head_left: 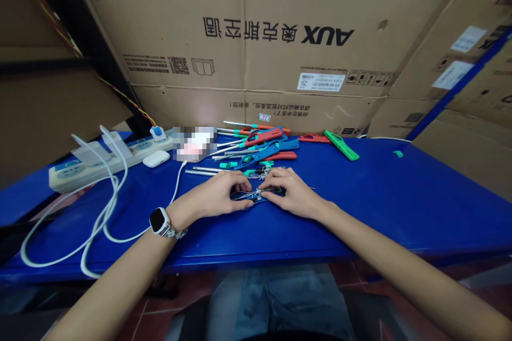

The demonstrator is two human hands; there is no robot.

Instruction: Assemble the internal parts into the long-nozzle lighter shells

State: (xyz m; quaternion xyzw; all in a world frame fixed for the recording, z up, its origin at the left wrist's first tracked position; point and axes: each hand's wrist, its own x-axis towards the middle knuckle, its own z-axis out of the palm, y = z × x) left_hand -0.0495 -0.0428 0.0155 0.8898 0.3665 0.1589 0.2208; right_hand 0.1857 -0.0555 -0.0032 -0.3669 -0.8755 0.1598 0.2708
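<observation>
Between my hands, low over the table, is an opened blue lighter casing point(262, 200) with thin wires and small metal parts in it. My left hand point(216, 192) has thumb and fingers closed on its left end. My right hand point(294, 192) pinches at the small parts and wires near its middle; the exact piece is hidden by the fingers. Just behind the hands lie loose metal lighter tubes point(202, 171) and small inner parts point(260, 172). Farther back is a pile of long-necked lighters with blue casings point(256, 157) and red casings point(264, 136).
A green lighter casing point(342, 145) and a red one point(314, 138) lie at the back right. On the left are a power strip point(116, 162), white cables point(106, 213) and a white earbud case point(156, 158). A large cardboard box point(256, 58) stands along the back edge.
</observation>
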